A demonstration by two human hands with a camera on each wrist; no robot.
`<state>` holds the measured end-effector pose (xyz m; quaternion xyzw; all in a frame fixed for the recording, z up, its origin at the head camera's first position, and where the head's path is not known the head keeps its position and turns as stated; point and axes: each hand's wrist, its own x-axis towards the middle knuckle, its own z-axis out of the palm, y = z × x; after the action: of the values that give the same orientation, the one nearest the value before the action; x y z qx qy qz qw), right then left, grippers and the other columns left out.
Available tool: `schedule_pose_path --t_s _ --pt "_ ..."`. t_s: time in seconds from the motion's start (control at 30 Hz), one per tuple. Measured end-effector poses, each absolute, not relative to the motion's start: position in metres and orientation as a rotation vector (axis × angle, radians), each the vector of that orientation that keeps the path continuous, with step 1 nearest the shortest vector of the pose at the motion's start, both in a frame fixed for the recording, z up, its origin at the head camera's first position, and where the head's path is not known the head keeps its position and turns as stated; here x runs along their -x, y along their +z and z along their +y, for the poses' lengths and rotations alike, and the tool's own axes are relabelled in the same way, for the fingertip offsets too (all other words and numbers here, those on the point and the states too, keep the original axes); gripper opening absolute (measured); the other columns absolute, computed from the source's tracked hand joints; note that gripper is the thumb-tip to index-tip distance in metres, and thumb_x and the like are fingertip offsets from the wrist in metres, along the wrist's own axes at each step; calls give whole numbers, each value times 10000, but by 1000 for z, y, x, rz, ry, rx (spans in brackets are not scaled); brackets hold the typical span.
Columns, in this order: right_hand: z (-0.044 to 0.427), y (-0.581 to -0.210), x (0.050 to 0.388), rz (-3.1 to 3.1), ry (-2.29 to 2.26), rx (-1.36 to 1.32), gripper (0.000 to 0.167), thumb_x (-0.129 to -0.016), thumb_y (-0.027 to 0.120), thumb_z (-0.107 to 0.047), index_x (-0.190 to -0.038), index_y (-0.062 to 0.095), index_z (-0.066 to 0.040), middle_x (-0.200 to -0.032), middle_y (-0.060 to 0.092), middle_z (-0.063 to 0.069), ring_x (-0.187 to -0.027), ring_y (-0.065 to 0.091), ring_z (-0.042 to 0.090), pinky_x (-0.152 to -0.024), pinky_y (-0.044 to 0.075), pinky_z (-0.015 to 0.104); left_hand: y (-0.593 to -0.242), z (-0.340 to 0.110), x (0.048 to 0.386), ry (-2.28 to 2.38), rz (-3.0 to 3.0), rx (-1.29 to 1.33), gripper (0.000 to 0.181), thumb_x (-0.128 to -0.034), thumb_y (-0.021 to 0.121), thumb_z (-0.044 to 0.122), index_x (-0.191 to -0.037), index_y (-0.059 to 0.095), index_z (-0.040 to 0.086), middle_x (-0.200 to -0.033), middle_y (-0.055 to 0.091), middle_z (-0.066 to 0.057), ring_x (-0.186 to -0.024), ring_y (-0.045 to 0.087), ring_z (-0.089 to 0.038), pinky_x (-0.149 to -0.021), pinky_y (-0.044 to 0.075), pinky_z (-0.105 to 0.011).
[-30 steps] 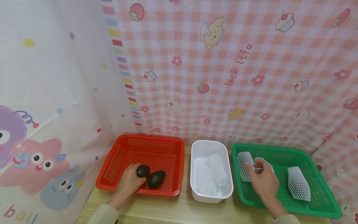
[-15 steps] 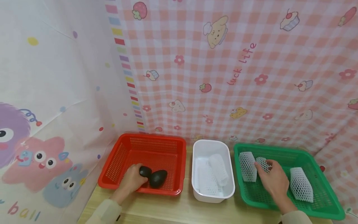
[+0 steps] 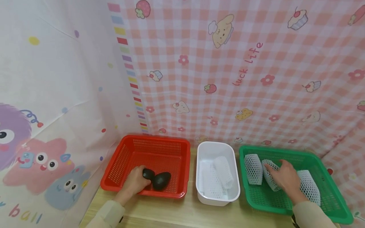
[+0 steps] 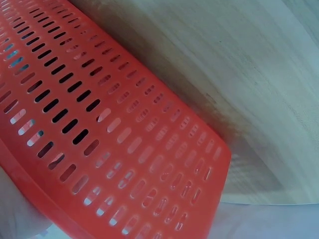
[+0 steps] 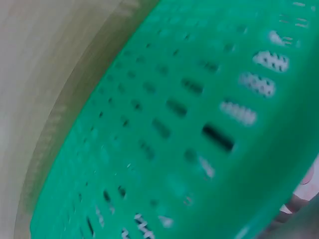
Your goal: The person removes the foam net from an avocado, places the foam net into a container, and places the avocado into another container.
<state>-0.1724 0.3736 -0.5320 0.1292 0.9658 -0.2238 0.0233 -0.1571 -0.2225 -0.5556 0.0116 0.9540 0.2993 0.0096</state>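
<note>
In the head view my left hand (image 3: pixel 135 181) reaches into the red basket (image 3: pixel 182 161) and grips a dark avocado (image 3: pixel 148 174) between thumb and fingers. A second avocado (image 3: pixel 162 181) lies right beside it. On the other side my right hand (image 3: pixel 287 179) is over the green basket (image 3: pixel 328 177), thumb and fingers spread. Its thumb lies over the edge of a white foam net sleeve (image 3: pixel 269 178); whether they touch I cannot tell. Another net sleeve (image 3: pixel 253 169) is to the left, and a third (image 3: pixel 310 186) is partly covered by my right wrist.
Between the baskets stands a white bin (image 3: pixel 203 155) with flattened or rolled net sleeves (image 3: pixel 223 172) inside. All three containers rest on a wooden table (image 3: pixel 159 210). Patterned cloth (image 3: pixel 199 63) hangs behind. Both wrist views mostly show perforated basket walls (image 4: pixel 124 134).
My right hand has shifted right across the green basket, its fingers spreading and uncovering the middle net sleeve. The left hand keeps its grip on the avocado. The head view has shifted slightly.
</note>
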Motion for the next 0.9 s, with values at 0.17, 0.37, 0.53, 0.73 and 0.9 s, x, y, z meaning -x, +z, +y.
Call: schedule_pose_path --t_s 0.17,0.37,0.53,0.73,0.9 --pt "384 -532 181 2888 -581 -333 1072 -994 503 -678 -1478 266 249 -1408 336 519 -1189 462 668 -883 476 706 -556 -224 159 918 2978 -39 603 -693 875 63 -1214 632 -117 -1043 662 -241 -976 658 -411 -868 546 -560" --pt "388 -531 186 2806 -528 -272 1063 -978 568 -590 -1450 206 291 -1404 286 552 -1237 395 693 -967 429 730 -554 -224 160 921 2972 -36 598 -677 866 54 -1196 622 -117 -1013 658 -237 -939 662 -404 -837 553 -551" --pt "389 -533 189 2737 -519 -252 1102 -949 605 -579 -1432 179 314 -1401 285 559 -1247 391 691 -972 427 733 -554 -224 161 917 2950 -21 601 -674 857 41 -1194 606 -126 -997 650 -236 -912 655 -388 -817 555 -544" --pt "388 -532 192 2684 -502 -256 1093 -960 604 -550 -1418 149 331 -1389 294 572 -1242 409 688 -978 432 722 -555 -226 163 910 2939 -26 598 -669 851 26 -1189 604 -132 -991 653 -237 -916 655 -388 -821 554 -544" --pt "387 -534 193 2677 -505 -222 1070 -978 611 -498 -1397 122 357 -1368 349 571 -1218 465 675 -955 463 702 -554 -226 164 925 2919 -18 614 -690 837 -11 -1235 595 -161 -1046 674 -269 -944 661 -383 -840 558 -531"
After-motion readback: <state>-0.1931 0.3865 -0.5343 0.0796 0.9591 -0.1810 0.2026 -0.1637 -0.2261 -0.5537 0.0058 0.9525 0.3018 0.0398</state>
